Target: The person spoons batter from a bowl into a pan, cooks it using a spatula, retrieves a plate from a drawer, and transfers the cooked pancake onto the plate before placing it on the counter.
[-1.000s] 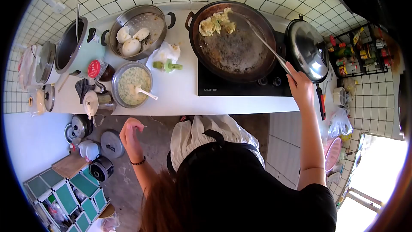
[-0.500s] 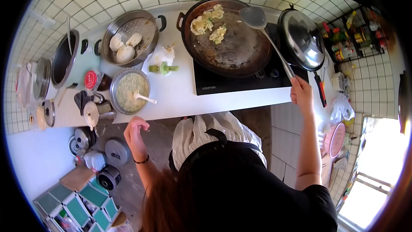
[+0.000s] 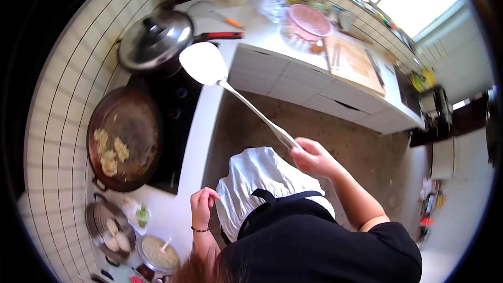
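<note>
My right hand [image 3: 311, 157] is closed round the handle of a metal spatula [image 3: 251, 107], whose broad blade is raised over the counter's edge and the floor. My left hand [image 3: 203, 202] hangs near the counter edge, its fingers curled; what they hold, if anything, is too small to name. Several clumps of cooked egg [image 3: 109, 162] lie in the wide dark pan [image 3: 137, 126] on the black cooktop [image 3: 181, 120]. A bowl of pale green-flecked batter [image 3: 157, 253] with a white spoon stands near my left hand.
A lidded pan [image 3: 156, 42] with a red-black handle stands behind the cooktop. On the far counter are a pink basket [image 3: 310, 21], a plastic bag [image 3: 272, 2] and a cutting board [image 3: 353, 65]. A steamer pot [image 3: 99, 215] with white pieces is at the lower left.
The view has turned right, towards the far counter and window. My right hand has carried the spatula away from the pan. The egg now lies in several separate clumps.
</note>
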### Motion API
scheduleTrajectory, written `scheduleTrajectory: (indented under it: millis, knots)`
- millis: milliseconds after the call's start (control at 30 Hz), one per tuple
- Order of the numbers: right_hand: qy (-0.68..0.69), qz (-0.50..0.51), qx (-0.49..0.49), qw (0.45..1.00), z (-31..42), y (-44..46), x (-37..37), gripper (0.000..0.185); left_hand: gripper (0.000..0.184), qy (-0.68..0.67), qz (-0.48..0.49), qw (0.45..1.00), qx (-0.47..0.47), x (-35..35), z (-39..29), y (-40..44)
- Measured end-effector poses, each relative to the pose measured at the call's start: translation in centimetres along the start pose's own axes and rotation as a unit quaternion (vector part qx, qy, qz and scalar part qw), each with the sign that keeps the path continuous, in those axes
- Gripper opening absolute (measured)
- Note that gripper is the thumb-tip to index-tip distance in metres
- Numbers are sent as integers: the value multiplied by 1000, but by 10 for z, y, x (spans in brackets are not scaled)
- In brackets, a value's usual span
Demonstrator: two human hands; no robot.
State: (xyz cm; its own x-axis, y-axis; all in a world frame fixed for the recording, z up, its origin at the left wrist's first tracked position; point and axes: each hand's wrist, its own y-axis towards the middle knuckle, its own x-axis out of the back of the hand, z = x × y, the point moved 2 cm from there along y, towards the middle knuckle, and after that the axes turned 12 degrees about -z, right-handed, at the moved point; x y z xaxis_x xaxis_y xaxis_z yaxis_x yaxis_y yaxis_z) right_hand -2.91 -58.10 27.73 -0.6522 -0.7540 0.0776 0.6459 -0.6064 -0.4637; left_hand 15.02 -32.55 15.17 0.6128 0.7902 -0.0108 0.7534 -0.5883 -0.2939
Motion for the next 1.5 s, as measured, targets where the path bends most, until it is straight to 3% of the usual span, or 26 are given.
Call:
scheduleTrajectory:
  millis: [100,167,233,367,400,433,567,700,867,1067,1300,1333,1500]
  knots:
    - [-24,-62,-46,997,-39,-39,60,31,40,56,123,991,-4,-57,-6,20]
    - [2,-171,-31,985,-73,-55,98,29,38,76,186,980,-5,-107,-12,27]
    - [111,-260,-3,959,-94,-70,135,25,34,99,238,966,20,-161,-7,33]
    - [167,-425,47,888,-148,-94,233,26,33,141,362,920,51,-292,11,35]
    - [181,-395,-34,900,-165,-102,266,28,32,147,392,906,60,-331,20,33]
    - [281,-329,-102,896,-182,-112,294,30,31,170,416,891,61,-371,30,33]
    - [259,-491,-129,822,-225,-161,386,31,26,241,484,838,76,-524,64,27]
    - [201,-598,-139,764,-279,-204,446,32,22,201,517,824,110,-652,107,30]
    - [296,-637,-190,686,-314,-244,471,31,17,162,431,854,242,-785,139,50]
    - [410,-663,-251,575,-336,-255,499,28,35,-54,226,894,384,-962,208,105]
    - [473,-663,-262,518,-355,-240,627,27,58,-293,-30,801,521,-1124,266,159]
    - [489,-657,-258,513,-355,-237,649,27,58,-387,-42,769,507,-1134,275,164]
    - [498,-644,-245,527,-350,-228,731,27,47,-375,-101,791,472,-1150,262,146]
